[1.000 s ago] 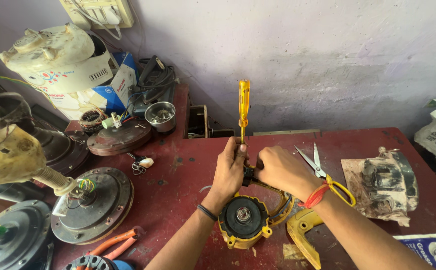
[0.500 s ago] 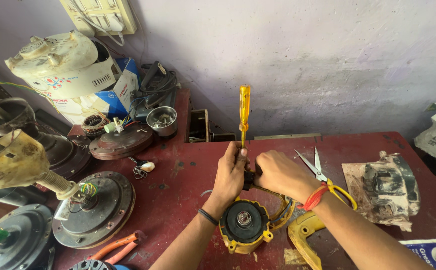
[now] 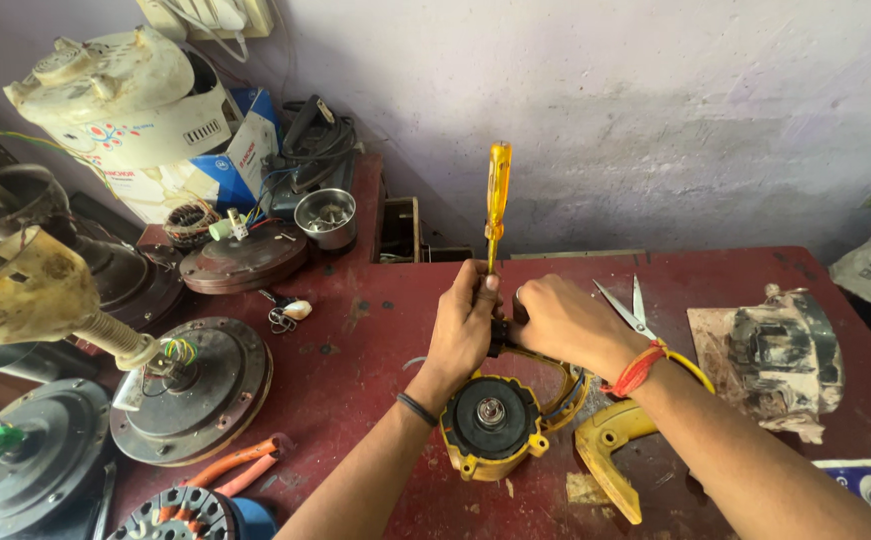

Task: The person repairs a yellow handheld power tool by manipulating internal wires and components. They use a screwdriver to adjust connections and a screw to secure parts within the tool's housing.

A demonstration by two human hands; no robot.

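Tip of the yellow-handled screwdriver (image 3: 497, 195) hidden, centre frame, behind the left hand (image 3: 463, 325) and right hand (image 3: 560, 322); contact point not visible. Upper part of the yellow plastic motor housing (image 3: 490, 425) covered by both hands. Grey round motor disc (image 3: 30, 465), lower left, cut by the frame edge. Contents of small steel bowl (image 3: 325, 215), upper left, too small to tell.

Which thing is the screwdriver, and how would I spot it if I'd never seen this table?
Start at the dark red wooden table and find the two hands at its middle, over a yellow motor housing with a black round centre. The left hand grips a slim metal shaft; above it stands the clear yellow plastic screwdriver handle. It alone points straight up; everything nearby lies flat.
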